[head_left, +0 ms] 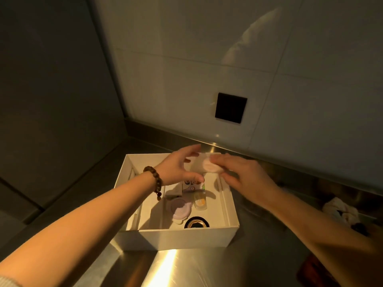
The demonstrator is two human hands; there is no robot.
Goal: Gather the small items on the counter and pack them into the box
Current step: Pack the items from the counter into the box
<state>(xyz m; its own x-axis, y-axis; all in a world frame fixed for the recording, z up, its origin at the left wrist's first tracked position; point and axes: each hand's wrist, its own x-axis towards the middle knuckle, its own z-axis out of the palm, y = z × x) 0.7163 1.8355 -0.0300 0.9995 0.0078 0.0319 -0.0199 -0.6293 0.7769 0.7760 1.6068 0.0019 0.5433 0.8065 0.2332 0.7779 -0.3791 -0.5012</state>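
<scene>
A: Any legible text, labels or numbers?

B: None readable. The small carton (191, 185) inside the white box (182, 235) carries dark round printed marks on its face, too blurred and too small to read.

A: Brand marks elsewhere?

B: None legible. The black wall plate (230, 107) is plain.

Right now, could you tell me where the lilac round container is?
Head view: the lilac round container lies inside the white box, near its front wall, left of the dark-lidded jar.
</scene>
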